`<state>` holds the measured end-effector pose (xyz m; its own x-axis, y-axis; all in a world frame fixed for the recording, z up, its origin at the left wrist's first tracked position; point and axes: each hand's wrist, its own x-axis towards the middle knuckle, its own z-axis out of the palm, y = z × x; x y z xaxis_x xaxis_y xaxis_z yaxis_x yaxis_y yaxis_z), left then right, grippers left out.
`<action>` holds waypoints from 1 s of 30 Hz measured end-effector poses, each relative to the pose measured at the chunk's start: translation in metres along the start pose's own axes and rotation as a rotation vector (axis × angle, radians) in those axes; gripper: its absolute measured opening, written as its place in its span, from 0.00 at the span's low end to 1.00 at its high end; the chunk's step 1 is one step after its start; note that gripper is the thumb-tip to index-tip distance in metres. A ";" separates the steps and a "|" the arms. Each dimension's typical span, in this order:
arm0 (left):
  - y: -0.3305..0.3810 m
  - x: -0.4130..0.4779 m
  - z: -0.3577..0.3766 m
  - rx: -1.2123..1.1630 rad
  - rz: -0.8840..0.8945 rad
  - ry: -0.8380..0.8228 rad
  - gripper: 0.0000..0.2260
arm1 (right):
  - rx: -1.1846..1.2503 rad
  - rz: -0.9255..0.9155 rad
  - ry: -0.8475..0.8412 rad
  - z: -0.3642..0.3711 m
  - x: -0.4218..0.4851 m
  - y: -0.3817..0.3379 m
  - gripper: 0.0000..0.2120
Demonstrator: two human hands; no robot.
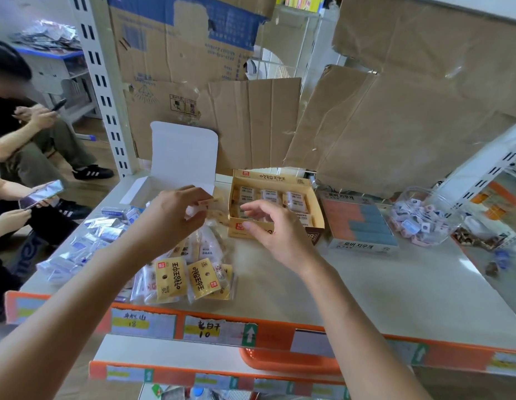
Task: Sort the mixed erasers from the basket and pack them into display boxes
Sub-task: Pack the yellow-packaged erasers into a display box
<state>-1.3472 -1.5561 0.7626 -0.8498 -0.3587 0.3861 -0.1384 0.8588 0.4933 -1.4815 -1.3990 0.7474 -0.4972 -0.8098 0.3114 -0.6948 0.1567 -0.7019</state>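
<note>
The yellow display box (279, 178) carries upside-down Korean lettering and "2B" on its back wall, and the wrapped erasers (294, 201) lying in rows inside are also marked "2B". The left hand (176, 209) pinches a yellow-tagged eraser packet (211, 201) just left of this box. The right hand (268, 226) is relaxed with loosely curled fingers, holding nothing, at the box's front wall. A pile of yellow packets (187, 272) sits nearer, reading "2B". To the right, a box of blue-grey erasers (356, 246) reads "로버 지우개". Everything rests on a white shelf (366, 284) whose orange edge bears handwritten tags (209, 329) "18" and "10". Torn cardboard (395, 125) backs it.
</note>
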 end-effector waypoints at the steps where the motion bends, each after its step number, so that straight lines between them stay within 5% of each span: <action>1: 0.001 0.001 -0.001 -0.025 -0.010 0.022 0.09 | 0.033 0.006 -0.008 0.003 0.001 -0.002 0.14; 6: 0.002 0.003 -0.001 -0.128 -0.089 0.077 0.09 | 0.219 0.055 -0.040 0.016 0.005 -0.012 0.18; 12: 0.004 0.004 0.003 -0.205 -0.081 0.047 0.07 | 0.399 0.199 0.055 0.023 0.012 -0.013 0.11; 21: 0.007 0.004 0.007 -0.770 -0.344 -0.077 0.05 | 0.341 0.178 0.203 0.020 0.011 -0.009 0.11; 30: 0.009 0.005 0.001 -1.131 -0.587 0.089 0.05 | 0.239 0.136 0.205 -0.001 0.003 -0.003 0.12</action>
<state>-1.3531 -1.5497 0.7684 -0.7656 -0.6376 -0.0850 0.0657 -0.2090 0.9757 -1.4815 -1.4013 0.7509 -0.6879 -0.6561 0.3102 -0.4860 0.0990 -0.8684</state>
